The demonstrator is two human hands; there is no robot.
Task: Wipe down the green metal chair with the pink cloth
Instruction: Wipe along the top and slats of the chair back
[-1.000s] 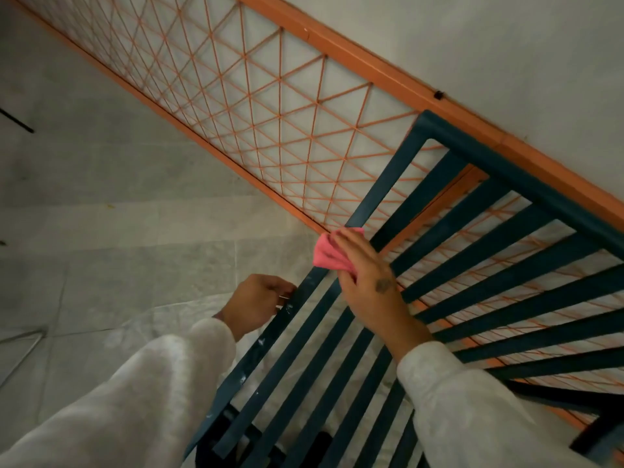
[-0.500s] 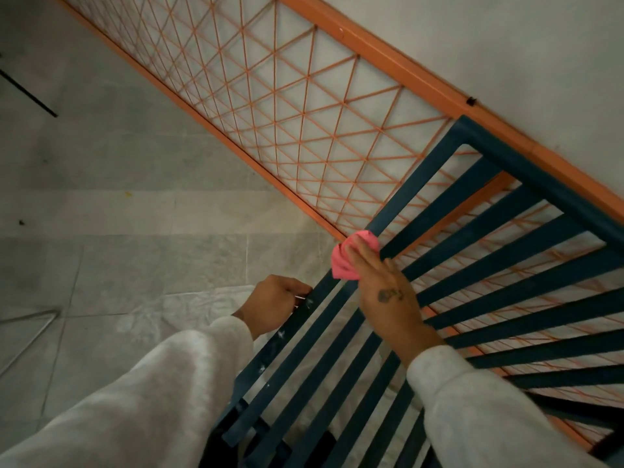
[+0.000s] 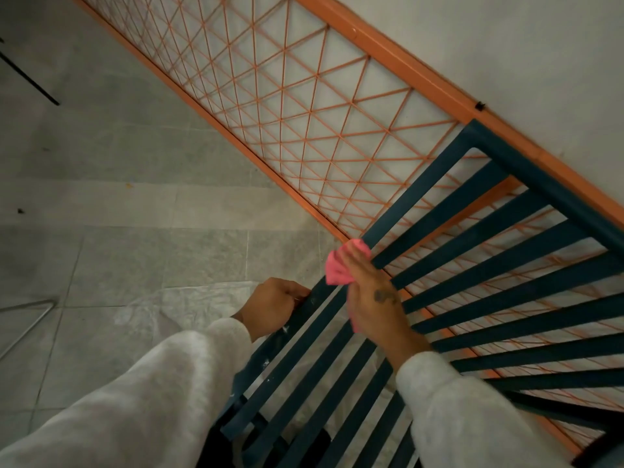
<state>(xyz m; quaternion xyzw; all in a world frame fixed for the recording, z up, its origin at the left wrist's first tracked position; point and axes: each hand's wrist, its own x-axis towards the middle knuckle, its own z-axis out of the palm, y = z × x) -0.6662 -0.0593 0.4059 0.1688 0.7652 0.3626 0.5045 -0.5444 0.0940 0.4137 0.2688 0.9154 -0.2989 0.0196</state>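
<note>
Two white sleeves reach in from the bottom edge. No brand, label or writing can be read anywhere; the only mark is a small dark tattoo on the back of the right hand. That hand lies fairly flat, fingers extended, pressing the bunched pink cloth against the outermost slat of the green metal chair, the cloth peeking out at its ten o'clock. At nine o'clock from it, the left hand is curled tight around the edge of the same slat. The chair's dark slats fan out toward three o'clock, speckled with pale flecks near the left hand. Beyond, toward twelve o'clock, an orange wire lattice panel leans along a pale wall. Grey stone floor tiles fill the nine o'clock side.
</note>
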